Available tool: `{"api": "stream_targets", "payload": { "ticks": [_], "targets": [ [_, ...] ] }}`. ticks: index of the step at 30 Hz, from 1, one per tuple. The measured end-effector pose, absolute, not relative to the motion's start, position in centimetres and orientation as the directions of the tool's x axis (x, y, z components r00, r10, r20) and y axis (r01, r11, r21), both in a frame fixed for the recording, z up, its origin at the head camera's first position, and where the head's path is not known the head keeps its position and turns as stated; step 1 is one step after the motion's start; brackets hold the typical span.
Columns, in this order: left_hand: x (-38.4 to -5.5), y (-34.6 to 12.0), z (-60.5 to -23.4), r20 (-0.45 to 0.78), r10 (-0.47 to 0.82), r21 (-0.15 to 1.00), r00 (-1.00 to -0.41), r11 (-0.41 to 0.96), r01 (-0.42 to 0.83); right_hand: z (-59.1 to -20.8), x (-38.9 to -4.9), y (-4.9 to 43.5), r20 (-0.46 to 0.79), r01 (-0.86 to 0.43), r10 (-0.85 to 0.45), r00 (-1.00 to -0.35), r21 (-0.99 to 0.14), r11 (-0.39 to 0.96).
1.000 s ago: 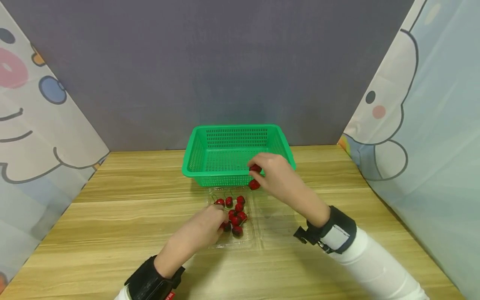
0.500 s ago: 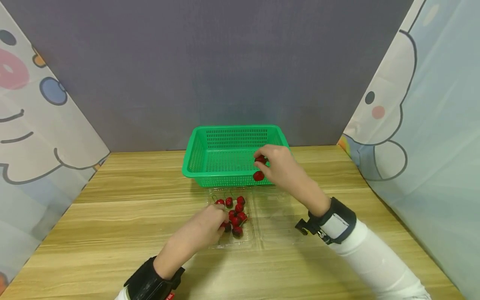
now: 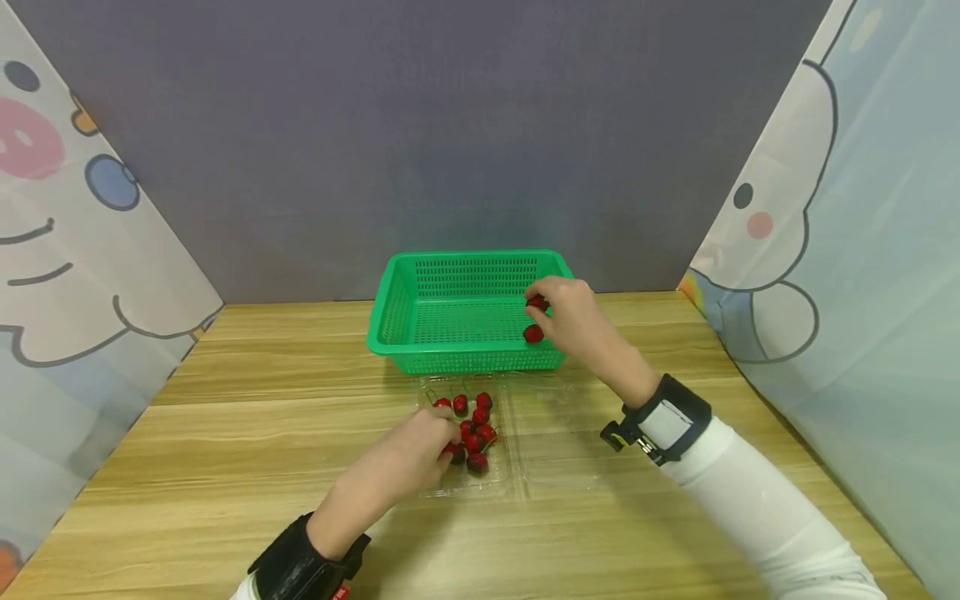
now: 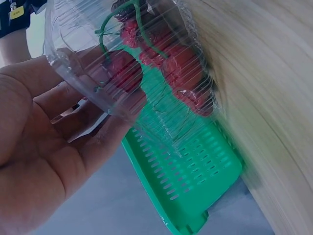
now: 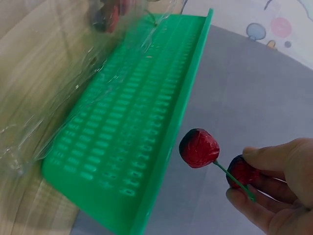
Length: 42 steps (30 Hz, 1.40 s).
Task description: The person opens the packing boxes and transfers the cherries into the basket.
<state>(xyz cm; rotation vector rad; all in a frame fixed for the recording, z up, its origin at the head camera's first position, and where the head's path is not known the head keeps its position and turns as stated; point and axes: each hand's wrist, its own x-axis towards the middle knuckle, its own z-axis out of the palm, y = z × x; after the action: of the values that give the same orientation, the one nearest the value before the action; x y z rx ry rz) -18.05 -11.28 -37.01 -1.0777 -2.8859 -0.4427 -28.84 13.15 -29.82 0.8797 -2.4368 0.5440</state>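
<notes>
My right hand (image 3: 577, 321) is over the right end of the green basket (image 3: 470, 351). Between thumb and finger it pinches a red cherry (image 5: 243, 171), and a second cherry (image 5: 199, 148) dangles from a green stem running to the fingertips. My left hand (image 3: 416, 446) reaches over the rim of a clear plastic box (image 4: 73, 73) in front of the basket. Through the box wall, its fingers show on either side of a cherry (image 4: 123, 71), gripping it. Several more cherries (image 3: 474, 442) with dark patches and green stems lie in the box.
The box's clear lid (image 3: 558, 450) lies folded open on the right, flat on the wooden table (image 3: 247, 433). Behind the basket stands a grey wall (image 3: 480, 150). Cartoon-printed panels (image 3: 780, 275) flank the table.
My right hand has moved right and away from me, carrying both cherries from the basket's front rim to over its right end. The left hand stays at the box.
</notes>
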Motion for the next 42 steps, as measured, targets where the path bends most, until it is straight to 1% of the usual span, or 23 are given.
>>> {"api": "stream_targets", "payload": {
  "ticks": [8, 18, 27, 33, 42],
  "targets": [
    [-18.0, -11.3, -37.0, 0.158, 0.647, 0.250, -0.746, 0.705, 0.664, -30.8, -30.7, 14.2, 0.579, -0.664, -0.459, -0.674, -0.203, 0.719],
    [-17.7, -11.6, -36.6, 0.211, 0.626, 0.247, -0.751, 0.709, 0.660, -31.2, -31.5, 14.8, 0.524, -0.614, -0.432, -0.734, -0.240, 0.752],
    [-17.6, -11.7, -36.3, 0.259, 0.640, 0.223, -0.724, 0.689, 0.689, -31.5, -31.8, 15.2, 0.464, -0.557, -0.408, -0.786, -0.246, 0.793],
    [-17.6, -11.7, -36.2, 0.264, 0.638, 0.214, -0.723, 0.693, 0.689, -31.6, -31.9, 15.3, 0.442, -0.542, -0.410, -0.798, -0.228, 0.809],
    [-17.6, -11.8, -36.1, 0.237, 0.624, 0.237, -0.745, 0.707, 0.667, -31.7, -32.0, 15.3, 0.423, -0.538, -0.416, -0.805, -0.224, 0.813]
  ]
}}
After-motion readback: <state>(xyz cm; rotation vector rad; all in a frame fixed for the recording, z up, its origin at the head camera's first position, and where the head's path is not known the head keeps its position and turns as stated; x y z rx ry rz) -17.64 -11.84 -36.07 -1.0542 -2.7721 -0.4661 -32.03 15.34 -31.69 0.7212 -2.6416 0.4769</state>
